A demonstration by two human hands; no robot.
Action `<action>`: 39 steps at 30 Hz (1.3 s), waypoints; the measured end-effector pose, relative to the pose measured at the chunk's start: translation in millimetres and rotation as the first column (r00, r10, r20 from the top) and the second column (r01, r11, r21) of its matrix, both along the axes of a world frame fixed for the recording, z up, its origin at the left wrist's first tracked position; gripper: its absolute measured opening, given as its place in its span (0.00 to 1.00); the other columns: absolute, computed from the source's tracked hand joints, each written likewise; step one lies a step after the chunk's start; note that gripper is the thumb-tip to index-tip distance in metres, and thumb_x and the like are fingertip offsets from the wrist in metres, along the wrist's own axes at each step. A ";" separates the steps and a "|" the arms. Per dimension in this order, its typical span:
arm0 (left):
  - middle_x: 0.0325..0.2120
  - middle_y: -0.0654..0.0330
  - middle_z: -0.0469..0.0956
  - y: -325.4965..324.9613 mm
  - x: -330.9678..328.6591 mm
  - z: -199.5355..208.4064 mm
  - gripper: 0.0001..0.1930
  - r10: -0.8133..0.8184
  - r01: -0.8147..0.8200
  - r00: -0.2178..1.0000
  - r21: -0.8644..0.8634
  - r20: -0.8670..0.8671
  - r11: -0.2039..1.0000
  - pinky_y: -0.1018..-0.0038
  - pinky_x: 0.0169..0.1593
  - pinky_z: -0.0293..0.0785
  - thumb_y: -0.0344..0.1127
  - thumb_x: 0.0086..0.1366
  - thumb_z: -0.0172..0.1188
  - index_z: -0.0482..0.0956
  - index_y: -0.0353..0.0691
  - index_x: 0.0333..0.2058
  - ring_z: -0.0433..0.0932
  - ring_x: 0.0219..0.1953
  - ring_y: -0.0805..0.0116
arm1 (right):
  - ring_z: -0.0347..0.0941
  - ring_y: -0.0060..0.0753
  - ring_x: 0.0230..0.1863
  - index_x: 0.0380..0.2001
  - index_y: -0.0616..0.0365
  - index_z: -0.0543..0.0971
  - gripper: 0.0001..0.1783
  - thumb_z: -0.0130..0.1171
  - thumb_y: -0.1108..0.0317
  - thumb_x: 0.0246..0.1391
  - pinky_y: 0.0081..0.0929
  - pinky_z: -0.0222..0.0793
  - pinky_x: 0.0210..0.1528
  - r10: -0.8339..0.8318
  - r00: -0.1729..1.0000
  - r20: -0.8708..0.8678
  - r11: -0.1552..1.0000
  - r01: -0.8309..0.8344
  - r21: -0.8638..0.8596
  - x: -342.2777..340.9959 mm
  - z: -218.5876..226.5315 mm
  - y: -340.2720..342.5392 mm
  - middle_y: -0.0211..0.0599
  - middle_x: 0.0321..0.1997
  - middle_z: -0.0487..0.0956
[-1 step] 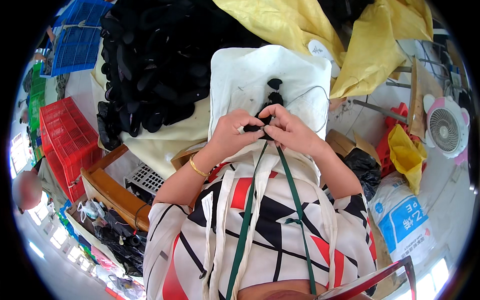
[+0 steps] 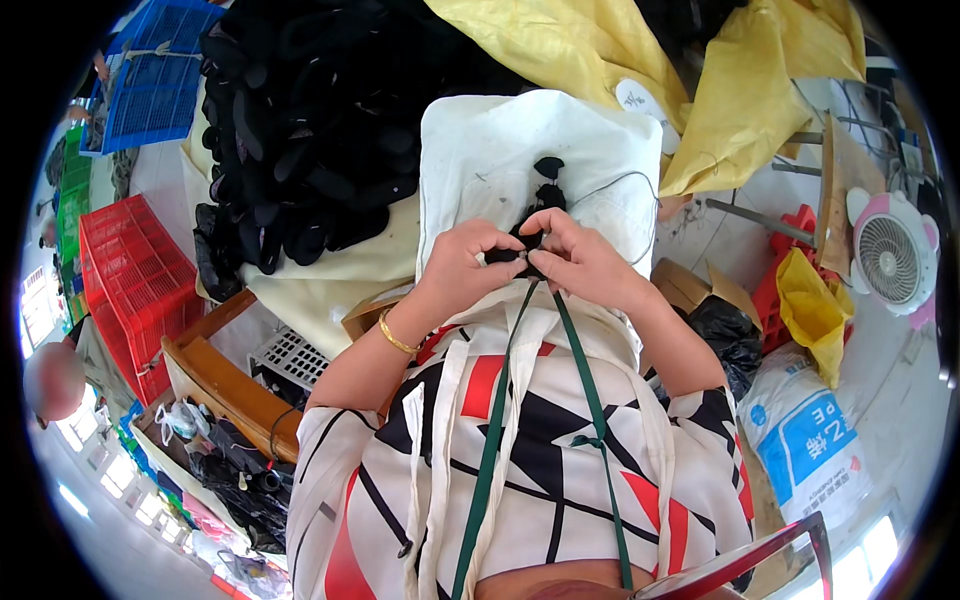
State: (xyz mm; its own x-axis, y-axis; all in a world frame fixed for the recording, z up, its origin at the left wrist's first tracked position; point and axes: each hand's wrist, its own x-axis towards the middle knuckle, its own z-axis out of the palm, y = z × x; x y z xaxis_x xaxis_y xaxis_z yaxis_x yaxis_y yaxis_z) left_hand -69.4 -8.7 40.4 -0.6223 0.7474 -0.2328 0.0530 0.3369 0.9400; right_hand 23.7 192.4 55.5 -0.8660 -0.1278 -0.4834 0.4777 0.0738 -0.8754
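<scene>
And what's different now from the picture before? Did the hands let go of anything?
Nothing has visibly changed. The left hand and right hand still hold the small black piece, and the big black heap stayed put too.

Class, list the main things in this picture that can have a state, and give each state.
Left hand, fingers closed on the black piece
Right hand, fingers closed on the black piece
Black piece, held between both hands
Black pile, loosely heaped
Right green strap, knotted
Cardboard box, flap raised
Fan, running or stopped, cannot tell
</scene>
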 end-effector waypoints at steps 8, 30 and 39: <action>0.26 0.53 0.80 9.3 4.0 4.2 0.08 -0.029 0.005 0.985 -0.137 -0.171 0.991 0.65 0.37 0.75 0.30 0.51 0.69 0.85 0.38 0.32 0.78 0.31 0.53 | 0.77 0.39 0.31 0.32 0.56 0.78 0.05 0.60 0.66 0.58 0.32 0.72 0.30 0.297 0.778 -0.553 0.750 0.168 0.639 -3.1 -10.5 -19.0 0.37 0.31 0.79; 0.25 0.61 0.76 -33.4 -30.2 -13.9 0.10 -0.127 0.067 0.563 -0.108 -0.816 0.992 0.67 0.34 0.73 0.29 0.50 0.68 0.81 0.42 0.33 0.75 0.30 0.59 | 0.79 0.41 0.32 0.22 0.70 0.73 0.15 0.48 0.71 0.60 0.32 0.78 0.43 -0.356 -0.312 -0.881 -0.472 0.873 -0.118 219.1 107.4 352.8 0.48 0.25 0.79; 0.23 0.56 0.76 11.0 6.7 -17.9 0.05 0.019 0.044 0.899 0.134 -0.437 0.990 0.62 0.35 0.73 0.32 0.55 0.66 0.80 0.40 0.27 0.76 0.31 0.53 | 0.73 0.25 0.44 0.44 0.61 0.77 0.09 0.57 0.73 0.61 0.25 0.70 0.50 -0.615 0.617 -0.491 0.420 0.783 0.459 117.8 -19.7 170.7 0.30 0.42 0.77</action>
State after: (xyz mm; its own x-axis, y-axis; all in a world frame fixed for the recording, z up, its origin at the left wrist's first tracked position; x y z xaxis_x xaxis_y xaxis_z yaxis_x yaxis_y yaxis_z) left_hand -62.7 2.4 22.4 -0.6282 0.7603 0.1649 0.4712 0.2032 0.8583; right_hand 141.5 363.0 35.8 -0.5977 0.8017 0.0082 0.4197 0.3216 -0.8488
